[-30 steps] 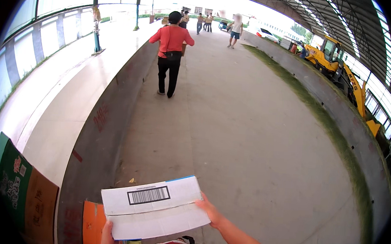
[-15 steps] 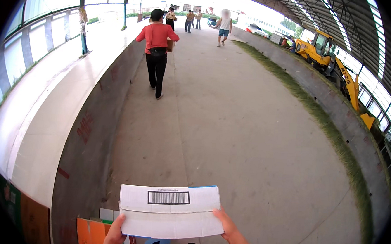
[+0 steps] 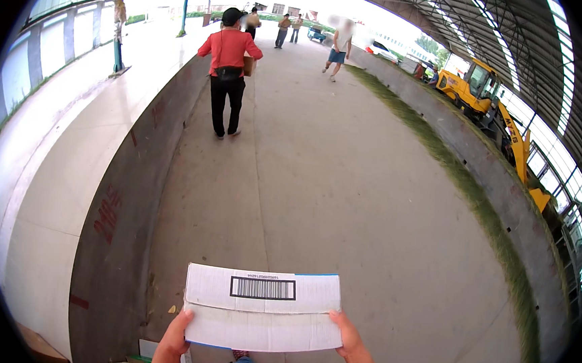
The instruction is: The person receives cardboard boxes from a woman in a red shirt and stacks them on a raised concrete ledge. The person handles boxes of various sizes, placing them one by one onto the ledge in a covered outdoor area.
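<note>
A flat-topped white cardboard box (image 3: 262, 328) is held level in front of my body. Its upper face has a seam across it and a black-framed barcode label, and thin blue edges show at two sides. My left hand (image 3: 177, 332) is closed on the box's left end, thumb near the top edge. On the right end, my right hand (image 3: 346, 332) grips in the same way, with its thumb on the upper face. The fingers beneath the box are hidden.
Ahead on the left a person in a red top (image 3: 231, 56) walks away, carrying a brown box (image 3: 248, 65). Another person in blue shorts (image 3: 339, 46) is farther off. Low walls (image 3: 124, 203) flank the concrete floor (image 3: 316, 203); a yellow loader (image 3: 480, 87) stands beyond the right one.
I have moved forward with the box; the cartons at lower left have slid mostly out of view. The person in blue shorts has come nearer and shifted right.
</note>
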A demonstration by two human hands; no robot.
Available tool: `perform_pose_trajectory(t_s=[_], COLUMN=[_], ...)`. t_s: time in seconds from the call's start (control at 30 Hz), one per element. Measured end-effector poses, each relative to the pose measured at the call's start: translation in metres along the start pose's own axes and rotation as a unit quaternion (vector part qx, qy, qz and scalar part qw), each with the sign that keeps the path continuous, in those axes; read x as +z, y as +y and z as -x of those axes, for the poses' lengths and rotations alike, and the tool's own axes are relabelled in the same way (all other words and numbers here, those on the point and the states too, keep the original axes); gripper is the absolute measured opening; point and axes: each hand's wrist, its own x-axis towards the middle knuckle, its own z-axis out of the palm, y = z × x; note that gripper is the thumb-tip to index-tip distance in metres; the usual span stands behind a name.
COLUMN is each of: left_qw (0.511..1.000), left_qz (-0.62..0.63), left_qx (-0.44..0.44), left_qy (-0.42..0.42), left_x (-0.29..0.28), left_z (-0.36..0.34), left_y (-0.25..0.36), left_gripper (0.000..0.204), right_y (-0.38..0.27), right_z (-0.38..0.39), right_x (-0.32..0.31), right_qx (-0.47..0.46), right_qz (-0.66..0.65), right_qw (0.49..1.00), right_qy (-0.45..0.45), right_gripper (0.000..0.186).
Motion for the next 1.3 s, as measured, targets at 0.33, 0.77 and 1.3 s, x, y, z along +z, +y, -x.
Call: perform_pose_trajectory(t_s=[0.33,0.77,1.3], left_qw=[0.998,0.998,0.997], left_qz=[-0.062,-0.057,-0.059], left_qx=[-0.023,0.031,-0.028], left_qy=[-0.009,-0.009,-0.028], left_x=[0.012,0.048,0.083], left_z=[0.002,-0.089,-0.207], left_y=[0.059,0.107,0.127], left_gripper=[0.063,0.062,0.065], right_y=[0.003,-0.080,-0.113], right_z=[0.025,-0.093,-0.171], right_x=[0.032,0.040,0.013], right_qx=[-0.031,-0.059,-0.068], right_qz=[-0.044,-0.022,-0.019], right_qw=[0.996,0.998,0.993], right_qy=[0.072,0.010,0.095], right_gripper=[0.056,0.061,0.058])
